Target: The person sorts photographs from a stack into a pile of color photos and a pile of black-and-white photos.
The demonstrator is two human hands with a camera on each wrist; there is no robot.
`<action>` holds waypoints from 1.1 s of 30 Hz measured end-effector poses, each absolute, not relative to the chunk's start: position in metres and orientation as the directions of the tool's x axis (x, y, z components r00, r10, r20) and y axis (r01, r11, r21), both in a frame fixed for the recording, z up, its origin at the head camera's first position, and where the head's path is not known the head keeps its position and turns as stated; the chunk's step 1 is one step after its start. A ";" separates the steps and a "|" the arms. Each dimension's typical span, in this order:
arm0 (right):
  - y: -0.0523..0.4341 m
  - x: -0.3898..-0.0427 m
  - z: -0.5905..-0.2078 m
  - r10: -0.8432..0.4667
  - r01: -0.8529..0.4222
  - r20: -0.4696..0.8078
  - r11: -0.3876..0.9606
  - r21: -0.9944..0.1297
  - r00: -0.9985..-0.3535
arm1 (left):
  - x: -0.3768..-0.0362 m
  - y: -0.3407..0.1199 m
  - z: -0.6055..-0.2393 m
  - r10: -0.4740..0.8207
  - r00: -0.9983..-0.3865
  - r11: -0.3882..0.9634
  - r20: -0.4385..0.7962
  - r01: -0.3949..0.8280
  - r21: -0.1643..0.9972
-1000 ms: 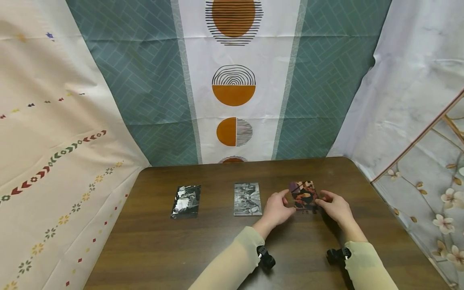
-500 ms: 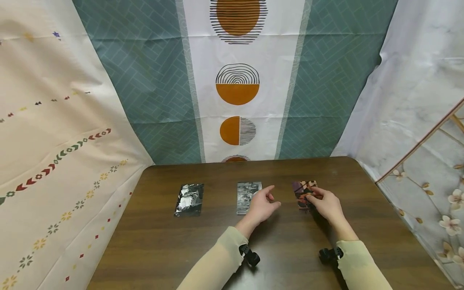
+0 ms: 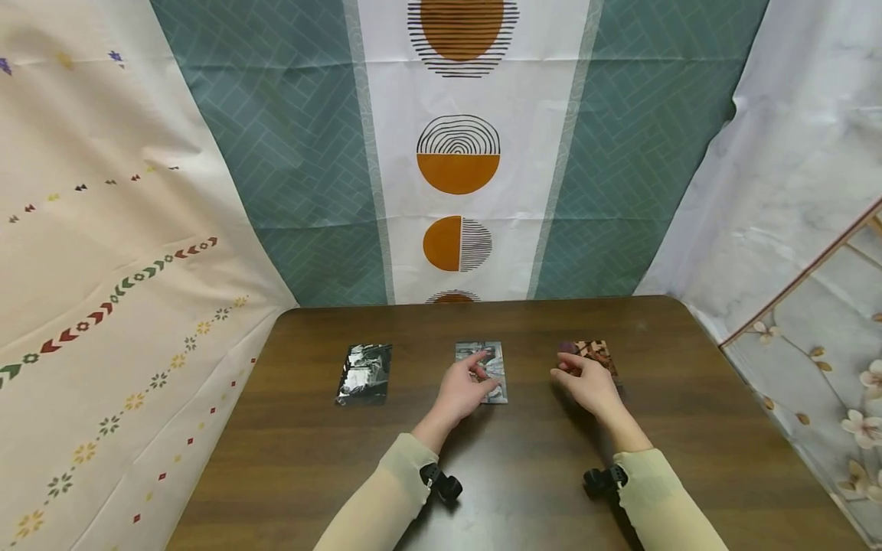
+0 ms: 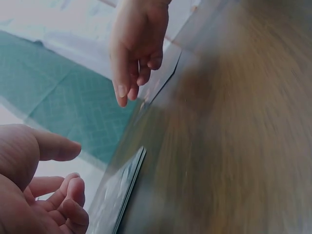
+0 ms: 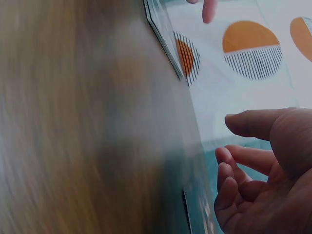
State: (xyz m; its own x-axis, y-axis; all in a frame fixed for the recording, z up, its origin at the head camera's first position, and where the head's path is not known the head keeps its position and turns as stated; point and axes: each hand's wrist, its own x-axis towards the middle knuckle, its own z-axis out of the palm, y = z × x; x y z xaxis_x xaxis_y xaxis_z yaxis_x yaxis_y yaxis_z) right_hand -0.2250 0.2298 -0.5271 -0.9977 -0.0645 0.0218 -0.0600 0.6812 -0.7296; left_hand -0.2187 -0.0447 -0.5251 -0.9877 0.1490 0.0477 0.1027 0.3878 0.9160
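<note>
Three picture cards lie in a row on the brown table point(image 3: 524, 444). A dark glossy black-and-white card point(image 3: 365, 375) is at the left, a grey card point(image 3: 499, 371) in the middle, a colourful card point(image 3: 596, 352) at the right. My left hand point(image 3: 458, 392) is over the grey card, partly covering it, thumb and fingers apart around nothing. In the left wrist view, the middle card point(image 4: 119, 195) shows layered edges, like a thin stack. My right hand point(image 3: 591, 389) hovers at the colourful card, hiding much of it. In the right wrist view its fingers point(image 5: 243, 158) are loosely bent and hold nothing.
Behind the table hangs a green and white cloth point(image 3: 317, 184) with orange circles. A cream patterned cloth point(image 3: 124, 306) borders the left side, a white floral one point(image 3: 792, 252) the right. Both wrists carry small black cameras point(image 3: 441, 484).
My left hand has moved left from the colourful card to the grey one. My right hand has let go of the colourful card and shifted slightly left. The cards stay in their row.
</note>
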 end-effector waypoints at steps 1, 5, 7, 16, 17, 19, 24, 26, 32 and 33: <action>0.226 -0.225 -0.528 -0.076 -0.065 0.019 0.673 -0.736 -0.997 | -0.219 -0.048 -0.526 0.146 -0.988 0.389 0.049 0.103 0.915; 0.210 -0.226 -0.530 -0.100 -0.069 0.004 0.650 -0.757 -0.995 | -0.218 -0.062 -0.527 0.135 -0.990 0.391 0.036 0.087 0.916; 0.201 -0.226 -0.531 -0.110 -0.069 -0.002 0.638 -0.767 -0.994 | -0.218 -0.068 -0.528 0.126 -0.992 0.393 0.025 0.074 0.917; 0.166 -0.223 -0.533 -0.126 -0.074 -0.005 0.616 -0.784 -0.992 | -0.213 -0.091 -0.539 0.079 -0.997 0.371 -0.006 0.024 0.928; 0.163 -0.223 -0.533 -0.125 -0.075 -0.003 0.615 -0.785 -0.992 | -0.213 -0.093 -0.541 0.070 -0.998 0.368 -0.006 0.021 0.929; 0.157 -0.222 -0.534 -0.118 -0.070 -0.003 0.611 -0.788 -0.993 | -0.212 -0.096 -0.542 0.055 -0.999 0.370 0.002 0.022 0.929; 0.144 -0.224 -0.536 -0.107 -0.068 0.003 0.613 -0.787 -0.994 | -0.213 -0.099 -0.545 0.022 -1.000 0.389 0.013 0.021 0.921; 0.141 -0.224 -0.538 -0.106 -0.069 0.004 0.619 -0.783 -0.994 | -0.214 -0.099 -0.546 0.010 -1.000 0.398 0.010 0.013 0.917; 0.137 -0.225 -0.543 -0.075 -0.044 -0.006 0.641 -0.767 -0.997 | -0.216 -0.100 -0.549 0.003 -1.000 0.440 -0.005 -0.003 0.898; 0.136 -0.225 -0.544 -0.073 -0.042 -0.007 0.644 -0.764 -0.997 | -0.217 -0.100 -0.550 0.005 -1.000 0.447 -0.007 -0.004 0.895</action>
State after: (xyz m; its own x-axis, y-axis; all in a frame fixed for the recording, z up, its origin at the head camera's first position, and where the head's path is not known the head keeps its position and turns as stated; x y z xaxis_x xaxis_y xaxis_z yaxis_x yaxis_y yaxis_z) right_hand -0.2255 0.1364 -0.5437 -0.9973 -0.0734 -0.0073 -0.0418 0.6442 -0.7637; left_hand -0.2167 -0.1003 -0.5495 -1.0000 0.0053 -0.0072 -0.0040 0.4468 0.8946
